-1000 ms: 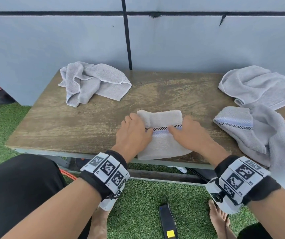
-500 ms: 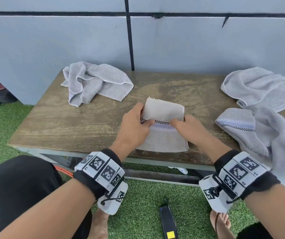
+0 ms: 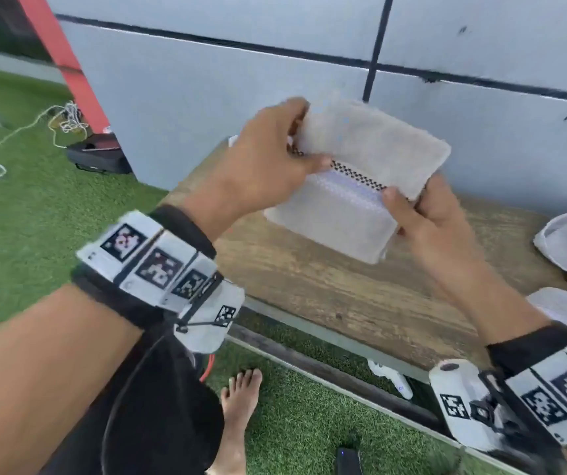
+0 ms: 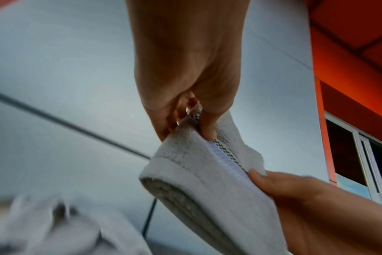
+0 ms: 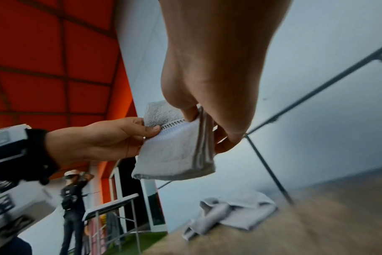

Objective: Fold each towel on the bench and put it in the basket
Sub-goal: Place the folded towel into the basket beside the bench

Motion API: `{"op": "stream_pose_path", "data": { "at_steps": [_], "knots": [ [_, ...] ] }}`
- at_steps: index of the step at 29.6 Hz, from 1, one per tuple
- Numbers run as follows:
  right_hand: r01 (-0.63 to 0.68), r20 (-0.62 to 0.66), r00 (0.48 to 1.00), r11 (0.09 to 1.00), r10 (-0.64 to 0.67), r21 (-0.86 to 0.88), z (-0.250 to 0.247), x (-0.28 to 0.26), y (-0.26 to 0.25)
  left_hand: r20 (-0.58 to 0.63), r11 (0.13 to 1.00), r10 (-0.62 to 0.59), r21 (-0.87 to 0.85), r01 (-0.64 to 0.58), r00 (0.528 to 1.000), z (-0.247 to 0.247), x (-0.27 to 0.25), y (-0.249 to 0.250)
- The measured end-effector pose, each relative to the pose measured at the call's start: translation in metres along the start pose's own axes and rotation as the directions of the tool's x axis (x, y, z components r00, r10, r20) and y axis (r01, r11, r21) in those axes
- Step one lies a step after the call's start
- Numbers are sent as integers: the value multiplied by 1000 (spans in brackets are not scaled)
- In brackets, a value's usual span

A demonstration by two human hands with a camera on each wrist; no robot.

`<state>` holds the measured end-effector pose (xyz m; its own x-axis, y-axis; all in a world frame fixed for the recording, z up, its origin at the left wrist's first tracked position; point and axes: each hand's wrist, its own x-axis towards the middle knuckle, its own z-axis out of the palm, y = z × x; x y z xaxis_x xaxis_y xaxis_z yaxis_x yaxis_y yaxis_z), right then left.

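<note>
Both hands, left hand and right hand, are pinching the folded white terry towel up above the worn wooden table, fingers clamped on its edges.

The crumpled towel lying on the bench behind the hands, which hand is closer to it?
Left. In the right wrist view the left hand holds the folded towel on the side nearer the crumpled towel; the right hand grips the far side.

wall: pale grey panels, dark seams | floor: green turf | orange ceiling
</note>
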<state>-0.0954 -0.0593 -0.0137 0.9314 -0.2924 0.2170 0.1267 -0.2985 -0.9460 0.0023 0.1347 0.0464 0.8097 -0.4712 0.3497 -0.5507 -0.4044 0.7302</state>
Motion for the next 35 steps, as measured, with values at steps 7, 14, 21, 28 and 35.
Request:
{"op": "stream_pose_path", "data": {
  "at_steps": [7,14,21,28,35],
  "knots": [
    [236,357,908,972,-221,2,101,44,-100,-193,994,8,106,13,981,-160,-45,-13],
    [223,682,721,973,-126,-56,211,42,-111,-385,956,-285,-49,290,877,-206,-151,-76],
    [239,826,564,958,-7,-156,269,34,-76,-417,859,-512,-233,457,751,-193,-213,-127],
    [323,887,434,891,159,-318,349,25,4,-280,684,-730,-303,664,624,-150,-263,-240],
    [323,838,208,773,505,-546,407,-8,81,78,339,-921,-327,882,382,-99,-321,-333]
  ]
}}
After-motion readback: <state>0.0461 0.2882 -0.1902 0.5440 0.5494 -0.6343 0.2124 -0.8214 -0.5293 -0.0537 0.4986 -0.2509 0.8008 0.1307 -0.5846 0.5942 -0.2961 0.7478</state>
